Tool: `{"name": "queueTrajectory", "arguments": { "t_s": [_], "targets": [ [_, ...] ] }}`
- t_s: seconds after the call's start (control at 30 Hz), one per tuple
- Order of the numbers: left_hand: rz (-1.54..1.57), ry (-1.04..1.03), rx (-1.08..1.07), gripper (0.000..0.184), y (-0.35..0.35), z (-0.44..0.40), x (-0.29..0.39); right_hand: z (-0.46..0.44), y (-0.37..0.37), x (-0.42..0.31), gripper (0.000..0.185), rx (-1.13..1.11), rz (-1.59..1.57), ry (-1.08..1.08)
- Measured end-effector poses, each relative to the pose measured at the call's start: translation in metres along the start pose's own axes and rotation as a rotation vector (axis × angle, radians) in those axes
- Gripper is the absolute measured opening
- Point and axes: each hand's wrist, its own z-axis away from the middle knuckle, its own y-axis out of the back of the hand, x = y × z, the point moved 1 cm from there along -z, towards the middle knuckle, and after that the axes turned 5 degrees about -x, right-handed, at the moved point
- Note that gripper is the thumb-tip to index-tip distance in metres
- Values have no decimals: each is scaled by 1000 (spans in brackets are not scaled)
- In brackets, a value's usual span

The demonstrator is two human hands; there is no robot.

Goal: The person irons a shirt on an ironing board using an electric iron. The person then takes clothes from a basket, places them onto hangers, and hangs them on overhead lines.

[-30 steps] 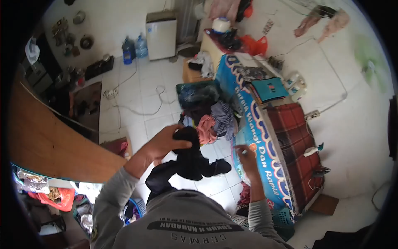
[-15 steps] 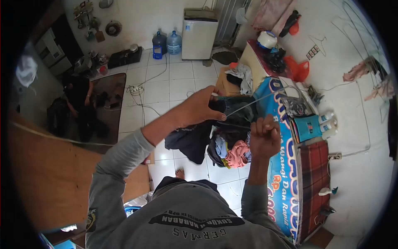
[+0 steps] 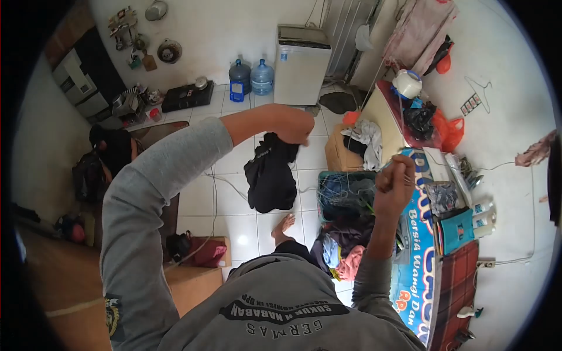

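Note:
My left hand (image 3: pixel 293 124) is closed at the top of a black garment (image 3: pixel 270 181), which hangs over the white floor tiles. My right hand (image 3: pixel 393 184) is a fist around a thin wire hanger (image 3: pixel 402 126), whose wire rises from the fingers; part of it is hard to make out. Below and between the hands stands a dark basket (image 3: pixel 321 196) with a tangle of wire hangers (image 3: pixel 348 186) in it. Nearer my body lies a heap of clothes (image 3: pixel 351 257) in dark, blue and pink.
A table with a blue printed banner (image 3: pixel 413 257) runs along my right. Ahead are a washing machine (image 3: pixel 301 67), water jugs (image 3: pixel 261 79) and a cardboard box (image 3: pixel 339 149) with clothes. On the left, a person (image 3: pixel 114 146) sits near a wooden panel (image 3: pixel 70 292). Cables cross the floor.
My left hand has let go of the hanger's wire and moved up and left, with the black garment hanging from it. My right hand has moved slightly right with the hanger.

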Motion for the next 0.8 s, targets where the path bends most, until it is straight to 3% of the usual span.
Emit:
{"name": "queueTrajectory", "arguments": {
  "t_s": [0.03,0.07,0.13,0.17,0.2,0.3,0.37,0.47,0.5,0.53,0.6,0.67,0.73,0.8],
  "targets": [
    [347,57,-61,36,12,-16,-13,-14,0,22,20,57,8,-49],
    [331,51,-72,36,14,-36,-27,-29,-3,47,23,28,220,-54],
    [934,-141,119,51,16,-68,-49,-73,-19,87,33,-72,470,-65],
    [1026,-147,15,64,22,-78,-58,-95,-26,100,36,-98,489,-72],
    [1025,-268,6,62,28,-89,-70,-117,-32,114,39,-124,509,-79],
    [1070,-308,42,57,48,-106,-110,-192,-35,148,42,-354,482,-354],
    [867,-269,386,54,61,-116,-142,-239,-16,170,35,-482,469,-464],
    [839,-278,363,45,55,-151,-182,-305,-8,167,29,-543,532,-570],
    [877,-422,562,41,38,-174,-193,-323,-13,160,30,-523,561,-571],
    [880,-442,557,41,24,-197,-198,-342,-7,163,30,-508,575,-571],
    [1224,-472,1081,41,4,-236,-210,-383,14,166,30,-461,534,-584],
    [1108,-413,1124,39,-14,-275,-223,-419,34,171,31,-425,702,-415],
    [1262,-411,924,26,0,-295,-229,-452,37,162,30,-383,731,-476],
    [1496,-462,339,17,19,-319,-268,-487,49,159,35,-341,852,-502]
  ]
}}
